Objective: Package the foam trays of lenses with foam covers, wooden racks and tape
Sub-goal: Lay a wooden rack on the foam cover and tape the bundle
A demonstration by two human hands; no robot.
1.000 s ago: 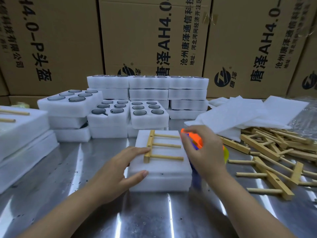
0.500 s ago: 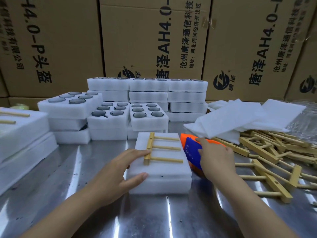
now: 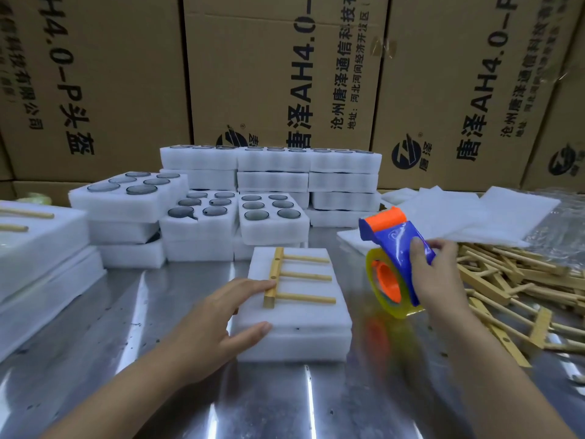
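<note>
the fingers [image 3: 253, 285] of the left hand [image 3: 215, 318] lie straight. their tips rest on the near end of the pale wooden rack [image 3: 286, 280], and the thumb presses the left side of the white foam bundle [image 3: 294, 337] beneath it. the right hand [image 3: 440, 280] has its fingers [image 3: 419, 251] wrapped round the blue and orange tape dispenser [image 3: 392, 242]. it is held up off the shiny metal bench [image 3: 142, 391], just right of the bundle and not touching it.

this bundle looks covered and racked, and i see no tape on it yet, so taping seems to be the step in hand. plenty remains to do. stacks of open white foam trays with dark round lenses [image 3: 272, 213] wait at the far side. loose white foam covers [image 3: 459, 217] and a heap of spare wooden racks [image 3: 522, 289] lie to the right.
</note>
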